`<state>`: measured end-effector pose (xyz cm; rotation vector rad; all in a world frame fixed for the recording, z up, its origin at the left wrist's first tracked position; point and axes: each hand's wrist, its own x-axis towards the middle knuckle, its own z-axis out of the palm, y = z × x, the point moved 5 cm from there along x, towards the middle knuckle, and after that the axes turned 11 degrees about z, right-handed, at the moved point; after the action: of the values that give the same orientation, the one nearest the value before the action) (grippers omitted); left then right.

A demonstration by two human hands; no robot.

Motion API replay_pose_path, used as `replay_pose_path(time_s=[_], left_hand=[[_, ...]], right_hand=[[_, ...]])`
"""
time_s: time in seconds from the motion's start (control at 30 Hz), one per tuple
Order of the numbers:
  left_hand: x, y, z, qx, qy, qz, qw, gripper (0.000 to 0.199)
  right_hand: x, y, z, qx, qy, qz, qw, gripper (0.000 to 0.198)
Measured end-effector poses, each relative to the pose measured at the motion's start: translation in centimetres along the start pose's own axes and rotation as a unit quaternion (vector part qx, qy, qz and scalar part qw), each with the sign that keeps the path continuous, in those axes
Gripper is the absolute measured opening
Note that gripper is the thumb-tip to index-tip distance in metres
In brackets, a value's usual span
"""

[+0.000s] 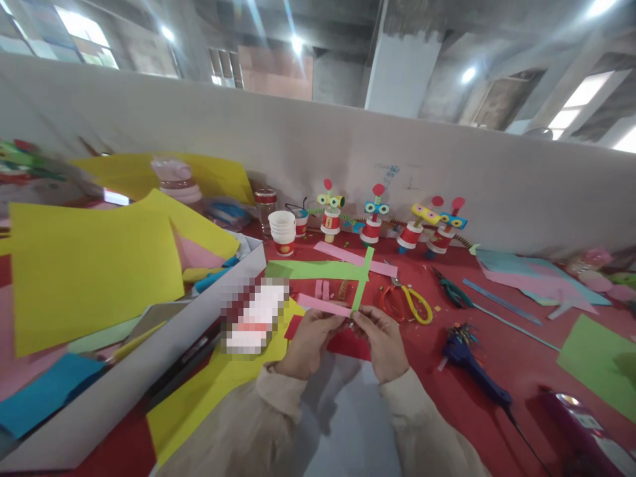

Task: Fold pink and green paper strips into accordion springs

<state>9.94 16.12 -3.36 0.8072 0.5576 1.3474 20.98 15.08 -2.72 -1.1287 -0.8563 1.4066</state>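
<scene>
My left hand (312, 338) pinches the end of a pink paper strip (322, 305), which points away to the left. Opposite it, my right hand (381, 338) has its fingers closed on the lower end of a green paper strip (362, 285) that stands up and away from me. The two strips meet at an angle between my fingertips; whether they are stuck together I cannot tell. Small folded pink pieces (322, 289) lie just beyond my hands, near a wider green paper piece (313, 269) and another pink strip (342, 255).
Scissors with red and yellow handles (417, 305), pliers (452, 289) and a blue glue gun (474, 374) lie to the right. Paper-cup figures (371, 228) and stacked paper cups (283, 233) stand at the back. A white box (199, 331) with coloured paper is on the left.
</scene>
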Motion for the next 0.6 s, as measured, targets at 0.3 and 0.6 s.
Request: replay_pose_path(time_s=[0.3,0.6], left_hand=[[0.24,0.20,-0.81,0.065,0.027,-0.030,0.997,0.025],[0.28,0.65,-0.63,0.077,0.039,-0.022,0.996,0.023]], right_hand=[[0.18,0.36,-0.35,-0.023,0.002,-0.018,1.000,0.015],[-0.10,-0.29,-0.24,-0.061,0.020,-0.058,0.996,0.015]])
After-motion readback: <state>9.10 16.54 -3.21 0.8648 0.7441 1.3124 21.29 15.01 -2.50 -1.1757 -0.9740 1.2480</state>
